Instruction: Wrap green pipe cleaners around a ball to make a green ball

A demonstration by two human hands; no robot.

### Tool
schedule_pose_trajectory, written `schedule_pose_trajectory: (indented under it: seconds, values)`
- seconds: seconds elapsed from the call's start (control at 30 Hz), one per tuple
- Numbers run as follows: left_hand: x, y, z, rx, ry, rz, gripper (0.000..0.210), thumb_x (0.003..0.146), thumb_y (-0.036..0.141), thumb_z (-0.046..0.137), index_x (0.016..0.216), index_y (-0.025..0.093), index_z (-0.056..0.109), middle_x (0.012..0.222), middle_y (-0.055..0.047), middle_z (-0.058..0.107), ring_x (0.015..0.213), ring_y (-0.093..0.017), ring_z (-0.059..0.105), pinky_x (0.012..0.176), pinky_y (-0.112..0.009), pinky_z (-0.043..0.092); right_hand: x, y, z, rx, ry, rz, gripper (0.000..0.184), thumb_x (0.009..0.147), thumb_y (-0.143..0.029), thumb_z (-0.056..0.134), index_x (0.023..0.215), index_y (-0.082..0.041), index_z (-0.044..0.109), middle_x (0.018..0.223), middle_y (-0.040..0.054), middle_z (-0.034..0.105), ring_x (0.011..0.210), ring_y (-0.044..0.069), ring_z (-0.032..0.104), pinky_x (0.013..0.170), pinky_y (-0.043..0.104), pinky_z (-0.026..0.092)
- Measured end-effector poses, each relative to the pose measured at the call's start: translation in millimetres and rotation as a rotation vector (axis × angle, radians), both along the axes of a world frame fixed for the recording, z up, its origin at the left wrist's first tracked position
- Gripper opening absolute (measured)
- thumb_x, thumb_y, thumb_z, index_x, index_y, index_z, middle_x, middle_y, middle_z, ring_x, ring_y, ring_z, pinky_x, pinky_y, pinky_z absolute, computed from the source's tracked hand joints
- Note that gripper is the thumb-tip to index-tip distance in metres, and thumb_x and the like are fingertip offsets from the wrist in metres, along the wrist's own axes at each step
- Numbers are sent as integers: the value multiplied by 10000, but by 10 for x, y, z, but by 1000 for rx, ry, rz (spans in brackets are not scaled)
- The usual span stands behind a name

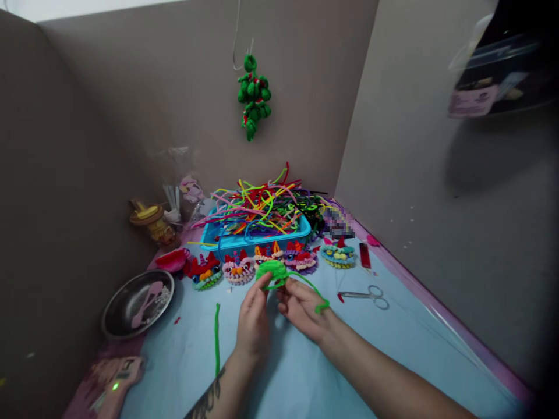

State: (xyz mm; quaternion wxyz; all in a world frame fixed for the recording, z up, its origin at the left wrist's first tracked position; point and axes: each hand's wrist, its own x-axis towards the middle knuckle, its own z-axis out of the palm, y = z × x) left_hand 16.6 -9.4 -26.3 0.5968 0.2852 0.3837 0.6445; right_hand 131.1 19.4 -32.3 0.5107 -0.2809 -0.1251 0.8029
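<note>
Between my two hands is a bright green coiled pipe cleaner piece (271, 269), held above the blue table cover. My left hand (255, 317) pinches its lower left side between thumb and fingers. At its right edge, the fingers of my right hand (303, 305) are closed on it. One loose green end runs from the piece over the back of my right hand and bends down near the wrist. A straight green pipe cleaner (217, 337) lies on the cover left of my left forearm.
A blue tray (257, 241) heaped with coloured pipe cleaners stands at the back, several colourful animal-faced pieces (238, 269) before it. Scissors (364, 295) lie right; a metal bowl (166, 291) and a pink glue gun (124, 378) sit left. A green ornament (253, 96) hangs above.
</note>
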Motion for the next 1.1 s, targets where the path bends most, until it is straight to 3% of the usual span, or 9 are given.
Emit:
schedule_pose_trajectory:
  seconds: [0.17, 0.27, 0.37, 0.43, 0.53, 0.63, 0.77, 0.9, 1.1]
  values:
    - [14, 13, -39, -21, 26, -128, 355, 677, 411, 748, 951, 186, 736, 1067, -94, 707, 1102, -263, 565, 997, -362, 365, 45, 107, -18, -115, -6, -53, 307, 551, -297, 839, 738, -171, 631, 602, -34, 595, 549, 94, 502, 486, 204, 343]
    - [-9, 29, 6, -65, 14, -179, 322, 655, 405, 761, 865, 162, 736, 975, -103, 725, 1028, -264, 608, 935, -362, 411, 125, 172, 18, -75, -48, -155, 287, 525, -271, 840, 706, -174, 640, 612, -34, 620, 542, 94, 494, 490, 209, 333]
    - [-65, 55, 47, -146, 110, -64, 309, 668, 443, 740, 619, 146, 670, 721, -62, 702, 828, -211, 644, 805, -302, 456, 211, 177, 80, 9, -117, -185, 249, 545, -255, 826, 705, -169, 657, 663, -20, 645, 571, 103, 510, 496, 215, 323]
    - [-108, 70, 64, -138, 224, 40, 330, 681, 453, 729, 592, 148, 640, 654, -26, 657, 743, -168, 622, 730, -254, 458, 246, 152, 114, 94, -193, -148, 218, 561, -259, 814, 675, -160, 657, 669, -7, 643, 597, 112, 523, 535, 221, 349]
    - [-162, 76, 104, -64, 306, 26, 285, 699, 410, 732, 858, 179, 681, 928, -48, 679, 890, -192, 628, 740, -253, 474, 261, 107, 145, 213, -285, -60, 210, 568, -280, 799, 596, -158, 630, 636, 1, 620, 607, 129, 524, 624, 254, 395]
    - [-198, 76, 167, -23, 247, -129, 479, 677, 374, 764, 1109, 227, 620, 1229, -112, 601, 1062, -263, 600, 816, -319, 485, 274, 76, 175, 310, -407, -13, 194, 599, -313, 765, 589, -164, 643, 684, 18, 611, 688, 159, 530, 700, 282, 401]
    - [-234, 84, 217, 31, 217, -353, 708, 638, 301, 808, 1277, 235, 510, 1235, -162, 595, 1062, -291, 605, 832, -343, 480, 328, 39, 271, 554, -718, 45, 166, 662, -286, 714, 560, -175, 643, 855, 30, 558, 855, 183, 510, 775, 278, 379]
    - [-251, 66, 231, 51, 266, -365, 768, 590, 218, 834, 1289, 231, 516, 1232, -147, 593, 1066, -293, 600, 843, -326, 477, 357, -8, 369, 701, -877, 185, 181, 676, -266, 692, 547, -174, 607, 877, 21, 497, 810, 166, 497, 699, 266, 370]
    - [-230, 9, 269, 67, 454, -250, 635, 570, 130, 815, 1167, 235, 628, 1216, -118, 607, 1106, -301, 569, 875, -327, 479, 304, -43, 321, 716, -857, 134, 184, 716, -291, 667, 600, -174, 586, 823, 16, 469, 776, 160, 477, 676, 259, 373]
